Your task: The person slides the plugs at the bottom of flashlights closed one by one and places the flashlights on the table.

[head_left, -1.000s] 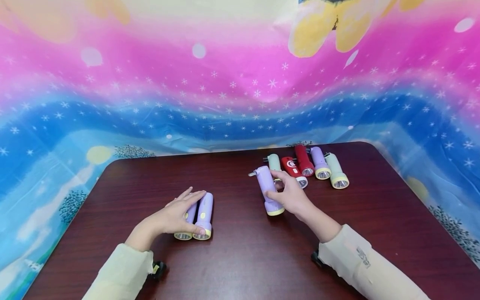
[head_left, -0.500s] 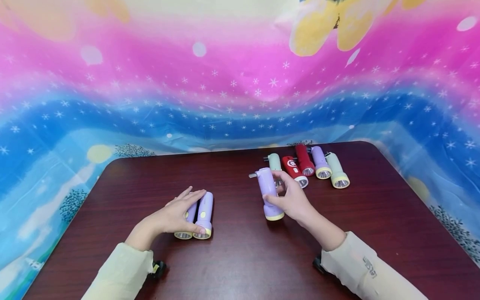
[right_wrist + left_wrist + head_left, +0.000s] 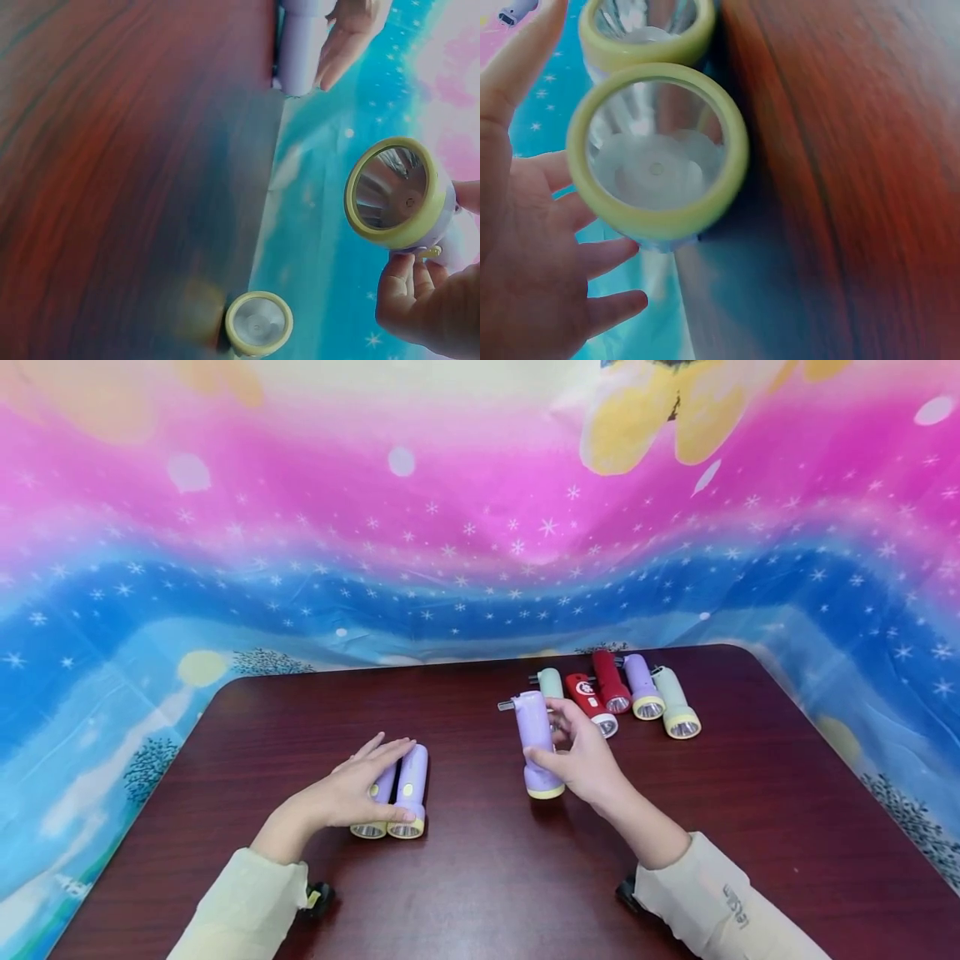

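Observation:
In the head view my left hand (image 3: 348, 793) lies over two purple flashlights with yellow rims, its extended fingers and thumb touching them. The right-hand flashlight (image 3: 414, 772) shows most of its body; the left-hand flashlight (image 3: 368, 832) is largely covered. Their lenses face me, and the left wrist view shows my spread fingers beside the nearer yellow rim (image 3: 735, 150). My right hand (image 3: 588, 764) grips a third purple flashlight (image 3: 534, 735) above the table, thumb on the near side, lens end down. Metal plug prongs (image 3: 507, 705) stick out from its upper end.
At the back right lie a pale green flashlight (image 3: 551, 685) partly hidden by my right hand, a red flashlight (image 3: 583, 688), a darker red one (image 3: 609, 681), a purple one (image 3: 641, 683) and another pale green one (image 3: 675, 697). A patterned cloth (image 3: 450, 543) hangs behind the brown table (image 3: 480, 893).
The purple flashlight in my right hand has turned a little more upright, and its lens end has shifted slightly left. My left hand and the flashlights on the table stay put.

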